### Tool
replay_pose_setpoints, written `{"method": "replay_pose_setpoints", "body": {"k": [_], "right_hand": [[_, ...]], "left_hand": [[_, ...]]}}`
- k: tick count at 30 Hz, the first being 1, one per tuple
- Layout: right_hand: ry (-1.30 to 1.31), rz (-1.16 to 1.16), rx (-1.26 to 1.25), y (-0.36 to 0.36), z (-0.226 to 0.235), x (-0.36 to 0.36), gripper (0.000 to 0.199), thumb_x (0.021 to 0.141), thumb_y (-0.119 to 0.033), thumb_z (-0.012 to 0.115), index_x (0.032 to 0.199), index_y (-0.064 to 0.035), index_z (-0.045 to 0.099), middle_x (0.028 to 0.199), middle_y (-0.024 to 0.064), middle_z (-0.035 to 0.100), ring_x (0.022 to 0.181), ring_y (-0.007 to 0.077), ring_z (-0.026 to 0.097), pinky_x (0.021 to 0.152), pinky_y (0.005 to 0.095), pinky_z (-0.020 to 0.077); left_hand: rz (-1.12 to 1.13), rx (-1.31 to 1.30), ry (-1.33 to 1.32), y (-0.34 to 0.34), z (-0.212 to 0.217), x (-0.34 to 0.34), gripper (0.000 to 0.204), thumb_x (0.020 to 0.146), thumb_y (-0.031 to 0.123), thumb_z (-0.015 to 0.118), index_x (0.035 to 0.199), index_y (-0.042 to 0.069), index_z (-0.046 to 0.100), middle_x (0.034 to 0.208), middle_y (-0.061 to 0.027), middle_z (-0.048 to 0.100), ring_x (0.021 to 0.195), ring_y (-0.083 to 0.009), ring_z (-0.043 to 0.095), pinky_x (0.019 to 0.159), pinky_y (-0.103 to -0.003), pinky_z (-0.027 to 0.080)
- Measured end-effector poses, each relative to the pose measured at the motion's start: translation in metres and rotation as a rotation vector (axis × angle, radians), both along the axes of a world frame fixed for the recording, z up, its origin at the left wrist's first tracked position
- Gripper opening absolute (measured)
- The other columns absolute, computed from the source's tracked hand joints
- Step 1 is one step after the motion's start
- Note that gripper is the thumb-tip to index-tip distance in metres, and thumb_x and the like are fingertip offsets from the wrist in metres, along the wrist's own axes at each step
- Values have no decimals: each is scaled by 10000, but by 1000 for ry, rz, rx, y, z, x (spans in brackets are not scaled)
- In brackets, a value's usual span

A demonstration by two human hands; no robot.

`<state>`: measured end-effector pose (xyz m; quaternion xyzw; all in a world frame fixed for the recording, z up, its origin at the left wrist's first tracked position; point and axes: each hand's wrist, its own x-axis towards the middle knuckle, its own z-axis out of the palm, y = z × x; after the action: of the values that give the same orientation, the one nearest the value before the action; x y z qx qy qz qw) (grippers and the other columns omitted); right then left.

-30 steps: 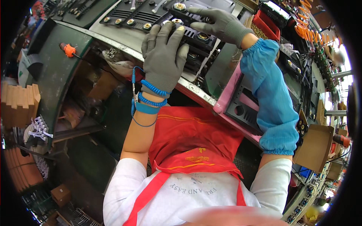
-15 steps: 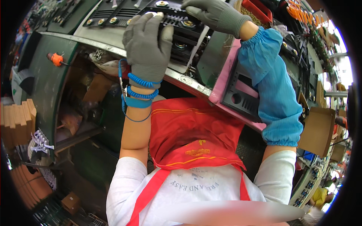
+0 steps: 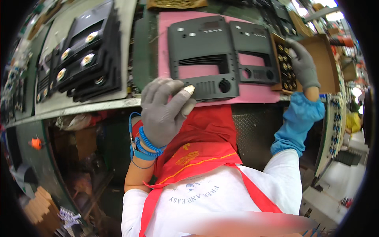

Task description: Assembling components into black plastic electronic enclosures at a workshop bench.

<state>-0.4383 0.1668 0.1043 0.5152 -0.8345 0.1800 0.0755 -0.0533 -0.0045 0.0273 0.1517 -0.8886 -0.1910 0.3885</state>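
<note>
My left hand [image 3: 164, 108], in a grey glove with a bare fingertip showing, is at the near left corner of a large black slotted panel [image 3: 201, 51]. Its fingers are bent and the thumb stands apart; nothing shows between them. Whether it touches the panel I cannot tell. On the right, my right hand [image 3: 303, 63], also gloved, reaches over a cardboard box [image 3: 321, 59] of round brass-and-black parts [image 3: 286, 65]. Its fingers are stretched out over the parts, and no part shows in them. A second, smaller black panel [image 3: 256, 53] lies between the large panel and the box.
Both panels lie on a pink mat [image 3: 258, 93]. Stacked black panels with brass fittings [image 3: 89, 59] stand on the bench at the left. A blue coiled cord [image 3: 148, 144] circles my left wrist. An orange knob [image 3: 36, 143] sticks out below the bench.
My view has turned to the right. Both hands have left the stacked panels with brass fittings; the left is now beside the large panel, the right over the box.
</note>
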Motion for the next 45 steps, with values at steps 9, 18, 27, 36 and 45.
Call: {"method": "replay_pose_setpoints", "body": {"k": [9,18,27,36,45], "right_hand": [[-187,-268,340,89,-67,-48,489,866,-280,633,1330,-175,519,1241,175,602,1136,373,566,952,435,461],[-32,-605,588,32,-55,-6,426,844,-341,674,1192,-110,593,1189,168,594,1119,362,572,921,450,483],[-70,-669,60,34,-60,30,350,796,-318,701,1004,-70,570,1050,150,642,992,336,636,841,441,511],[-504,216,-623,16,-24,147,553,713,-43,757,1203,-40,500,1094,80,552,1016,157,587,853,292,507],[-1209,594,-422,-26,-36,195,640,752,95,690,1337,-25,461,1192,80,554,1103,156,579,961,282,483]], "left_hand": [[-106,342,-93,12,-5,-23,137,731,72,723,857,77,671,789,-65,613,789,-263,591,757,-361,411],[-50,83,-205,38,-7,-3,165,708,75,731,850,48,651,819,-76,588,841,-285,561,828,-387,410],[-39,110,-194,34,-26,14,126,810,25,635,935,27,642,963,-106,620,948,-307,563,887,-433,422],[42,160,-229,24,-20,22,154,807,33,650,960,24,635,984,-129,616,945,-323,572,842,-399,442],[235,84,-213,31,-6,49,245,815,219,708,1013,80,666,981,-78,635,955,-283,598,861,-395,449]]}}
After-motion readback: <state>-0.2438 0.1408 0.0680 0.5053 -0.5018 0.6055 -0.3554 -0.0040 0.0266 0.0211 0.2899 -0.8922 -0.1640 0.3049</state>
